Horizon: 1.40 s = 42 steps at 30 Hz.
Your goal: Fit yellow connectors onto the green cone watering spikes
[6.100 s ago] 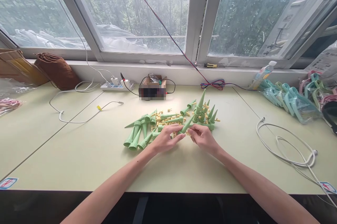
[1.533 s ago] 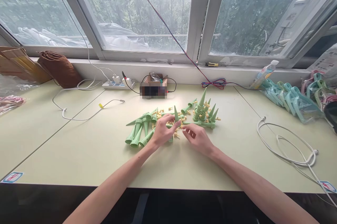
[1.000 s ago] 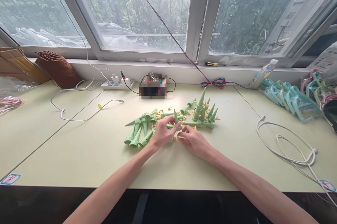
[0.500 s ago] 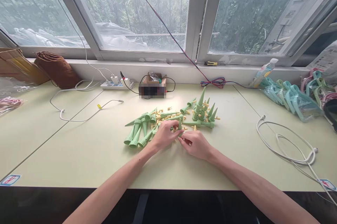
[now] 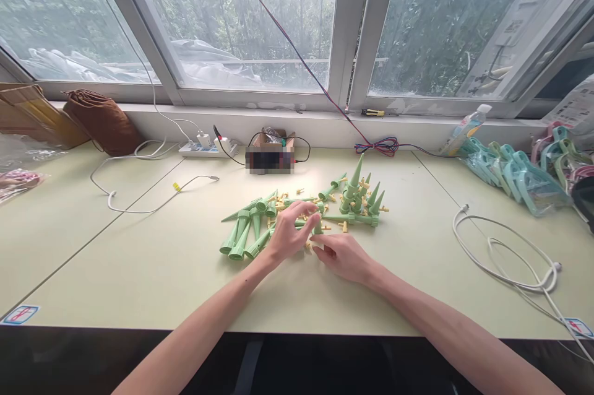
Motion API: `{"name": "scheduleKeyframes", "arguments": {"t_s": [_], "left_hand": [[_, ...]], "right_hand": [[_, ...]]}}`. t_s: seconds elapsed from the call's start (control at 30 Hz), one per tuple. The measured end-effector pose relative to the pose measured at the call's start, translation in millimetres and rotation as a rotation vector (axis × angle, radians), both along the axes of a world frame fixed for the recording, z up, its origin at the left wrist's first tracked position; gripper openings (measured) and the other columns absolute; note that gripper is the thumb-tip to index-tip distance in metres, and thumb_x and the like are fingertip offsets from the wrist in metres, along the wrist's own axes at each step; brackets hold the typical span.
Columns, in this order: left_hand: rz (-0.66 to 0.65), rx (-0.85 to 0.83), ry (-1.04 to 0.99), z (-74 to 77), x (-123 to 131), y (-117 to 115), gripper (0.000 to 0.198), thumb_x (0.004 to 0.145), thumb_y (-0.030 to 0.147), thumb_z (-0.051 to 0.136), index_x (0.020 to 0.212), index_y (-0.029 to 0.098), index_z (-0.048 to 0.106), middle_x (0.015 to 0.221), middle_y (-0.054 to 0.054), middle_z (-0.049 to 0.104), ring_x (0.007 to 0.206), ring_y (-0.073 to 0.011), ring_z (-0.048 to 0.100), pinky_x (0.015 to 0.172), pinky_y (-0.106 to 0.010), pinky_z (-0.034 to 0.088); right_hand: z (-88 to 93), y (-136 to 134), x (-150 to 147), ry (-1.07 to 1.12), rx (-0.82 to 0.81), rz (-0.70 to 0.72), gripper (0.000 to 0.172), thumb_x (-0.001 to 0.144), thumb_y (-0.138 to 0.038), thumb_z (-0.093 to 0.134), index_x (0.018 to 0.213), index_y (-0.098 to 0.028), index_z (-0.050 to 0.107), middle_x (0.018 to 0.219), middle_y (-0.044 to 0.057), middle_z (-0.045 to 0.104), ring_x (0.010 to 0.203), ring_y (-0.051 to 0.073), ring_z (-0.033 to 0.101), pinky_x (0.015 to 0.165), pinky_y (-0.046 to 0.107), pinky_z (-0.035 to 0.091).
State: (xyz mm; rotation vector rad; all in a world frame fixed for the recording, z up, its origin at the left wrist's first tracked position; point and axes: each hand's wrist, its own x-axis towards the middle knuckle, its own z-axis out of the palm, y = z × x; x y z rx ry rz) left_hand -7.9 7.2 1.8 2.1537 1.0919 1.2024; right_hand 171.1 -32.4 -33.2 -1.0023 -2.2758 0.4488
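A green plastic plant watering spike [image 5: 318, 227] with a yellow valve stands between my hands, its upper part covered by fingers. My left hand [image 5: 291, 233] is curled round its top with the thumb in front. At its lower end are the bent fingers of my right hand [image 5: 344, 254], closed on the base. Several loose green spikes [image 5: 237, 247] lie to the left, wide ends toward me. Beyond my right hand, a cluster of spikes [image 5: 354, 187] stands points up. Small yellow valves [image 5: 343, 227] are scattered among them.
Behind the spikes sit a small open box [image 5: 273, 137] and a power strip [image 5: 199, 148]. White cables [image 5: 505, 240] coil on the right of the table [image 5: 176, 283]. Bagged plastic clips [image 5: 529, 175] and a bottle [image 5: 468, 127] stand far right; a brown pouch [image 5: 99, 122] lies left.
My left thumb and fingers have shifted on the spike, the thumb now covering its tip. My right fingers have moved slightly at its base. The surrounding spikes lie as before.
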Motion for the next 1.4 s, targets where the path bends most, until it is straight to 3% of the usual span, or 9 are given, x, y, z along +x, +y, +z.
{"name": "scheduleKeyframes", "arguments": {"t_s": [0.17, 0.6, 1.1, 1.4], "left_hand": [[0.083, -0.023, -0.096, -1.2, 2.3, -1.4, 0.041, 0.103, 0.040, 0.035, 0.089, 0.018, 0.066, 0.086, -0.005, 0.068, 0.078, -0.0173, 0.062, 0.072, -0.029, 0.048], [0.095, -0.047, -0.061, -4.1, 4.8, -2.0, 0.037, 0.102, 0.040, 0.038, 0.085, 0.019, 0.064, 0.085, -0.004, 0.068, 0.080, -0.0178, 0.063, 0.074, -0.029, 0.049], [0.112, -0.036, -0.049, -3.6, 4.5, -2.2, 0.035, 0.101, 0.038, 0.040, 0.086, 0.019, 0.065, 0.084, -0.003, 0.067, 0.077, -0.0171, 0.061, 0.071, -0.029, 0.047], [0.110, -0.038, -0.046, -2.9, 5.0, -2.9, 0.037, 0.102, 0.041, 0.038, 0.086, 0.019, 0.064, 0.083, -0.004, 0.066, 0.077, -0.0179, 0.061, 0.071, -0.029, 0.047]], "right_hand": [[0.4, -0.1, -0.6, -0.112, -0.013, 0.023, 0.031, 0.097, -0.023, 0.054, 0.127, -0.021, 0.057, 0.066, -0.001, 0.061, 0.058, 0.015, 0.053, 0.057, 0.025, 0.038], [1.6, -0.7, -2.0, -0.173, 0.015, 0.028, 0.009, 0.096, -0.022, 0.054, 0.099, -0.022, 0.063, 0.068, 0.000, 0.061, 0.058, 0.015, 0.053, 0.055, 0.026, 0.034], [2.8, -3.6, -2.9, -0.129, 0.025, 0.019, 0.021, 0.074, -0.005, 0.055, 0.088, -0.020, 0.061, 0.069, 0.000, 0.060, 0.057, 0.013, 0.049, 0.055, 0.025, 0.033], [4.3, -2.7, -2.6, -0.133, 0.013, 0.036, 0.005, 0.087, -0.017, 0.059, 0.086, -0.021, 0.057, 0.068, -0.001, 0.058, 0.055, 0.013, 0.048, 0.054, 0.025, 0.031]]}}
